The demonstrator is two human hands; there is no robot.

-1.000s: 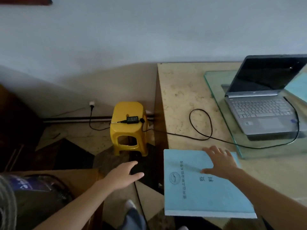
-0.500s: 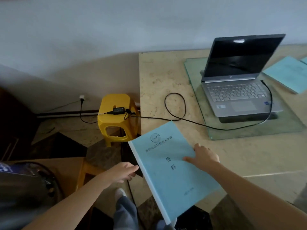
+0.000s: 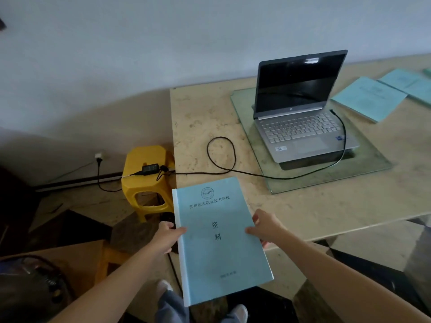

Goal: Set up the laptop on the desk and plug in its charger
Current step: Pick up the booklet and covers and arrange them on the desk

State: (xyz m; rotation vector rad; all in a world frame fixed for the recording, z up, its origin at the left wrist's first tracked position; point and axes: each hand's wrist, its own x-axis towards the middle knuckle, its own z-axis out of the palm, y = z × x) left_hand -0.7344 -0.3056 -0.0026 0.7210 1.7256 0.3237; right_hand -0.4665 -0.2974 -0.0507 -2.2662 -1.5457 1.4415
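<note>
Head view is showing the charger brick (image 3: 150, 168) lying on the yellow stool (image 3: 137, 183) beyond the left hand (image 3: 166, 238), which is now joining in, pinching the blue booklet (image 3: 219, 252) by its left edge. The right hand (image 3: 263, 227) is gripping the opposite edge. Ahead of that hand, the open laptop (image 3: 303, 131) is sitting cabled on the table (image 3: 314, 206), setup seemingly finished.

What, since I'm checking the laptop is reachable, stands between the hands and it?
The left hand and right hand both grip the blue booklet, so they're occupied. Beyond it only the black charger cable crosses the desk before the laptop on its glass sheet.
</note>
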